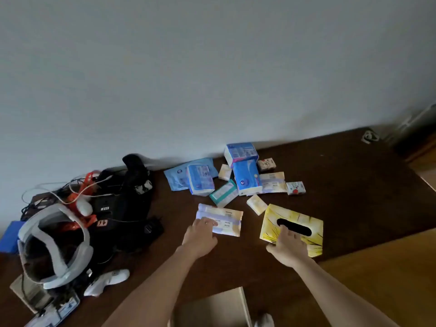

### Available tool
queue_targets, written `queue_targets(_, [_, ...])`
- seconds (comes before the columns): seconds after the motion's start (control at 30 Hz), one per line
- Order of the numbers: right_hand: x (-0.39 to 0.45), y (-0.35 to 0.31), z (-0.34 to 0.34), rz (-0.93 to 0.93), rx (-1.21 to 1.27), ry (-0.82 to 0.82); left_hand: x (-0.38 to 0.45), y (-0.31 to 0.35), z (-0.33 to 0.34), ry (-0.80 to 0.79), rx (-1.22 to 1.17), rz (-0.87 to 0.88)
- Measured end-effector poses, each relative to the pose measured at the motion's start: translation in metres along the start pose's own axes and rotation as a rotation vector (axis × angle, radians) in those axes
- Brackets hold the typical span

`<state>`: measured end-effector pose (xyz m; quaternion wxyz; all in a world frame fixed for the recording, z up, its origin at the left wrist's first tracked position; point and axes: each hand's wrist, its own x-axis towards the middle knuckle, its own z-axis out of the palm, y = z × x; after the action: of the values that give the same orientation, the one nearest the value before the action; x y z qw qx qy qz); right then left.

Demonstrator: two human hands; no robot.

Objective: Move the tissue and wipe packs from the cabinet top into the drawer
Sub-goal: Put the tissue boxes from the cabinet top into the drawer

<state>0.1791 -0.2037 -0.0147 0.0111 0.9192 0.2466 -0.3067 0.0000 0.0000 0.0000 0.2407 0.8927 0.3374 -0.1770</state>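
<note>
fingers [207,223] of the left hand [200,234] lie flat and a little spread on the near left corner of a pale flat tissue pack [224,220]; they press on it more than they hold it, and i cannot tell if the thumb is under the edge. fingers of the right hand [284,246] are curled over the near edge of the yellow tissue box [297,226], with some fingertips at its dark oval slot, so this hand seems to grip the box.

both things are on the dark worktop [342,185], near its front edge. the drawer [219,305] shows open just below, between the two forearms.

to do this step well, i think the left hand should slide the thumb under the flat pack before lifting, because a soft pack can bend and slip. the box looks light, so a firm pinch over its edge should be enough. both can then come straight back and down into the drawer.

the flat pack's long axis runs left to right, slightly tilted. the box's long axis goes from the near left to the far right, and its slot faces up.

more packs [245,178] wait in a loose group further back, near the wall [212,79]. a headset [54,244] and cables [70,192] are well apart on the left.
</note>
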Motion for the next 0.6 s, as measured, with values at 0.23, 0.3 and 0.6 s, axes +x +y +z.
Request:
queue_targets(0.23, [0.047, 0.022, 0.042, -0.077, -0.239, 0.136, 0.083, -0.005, 0.04, -0.155, 0.321, -0.048])
queue_targets(0.3, [0.06, 0.036, 0.047, -0.107, -0.247, 0.105, 0.101, -0.007, 0.05, -0.165, 0.365, -0.037])
queue_targets(0.6, [0.091, 0.067, 0.075, -0.253, -0.28, 0.291, 0.153, -0.002, 0.075, -0.031, 0.499, 0.095])
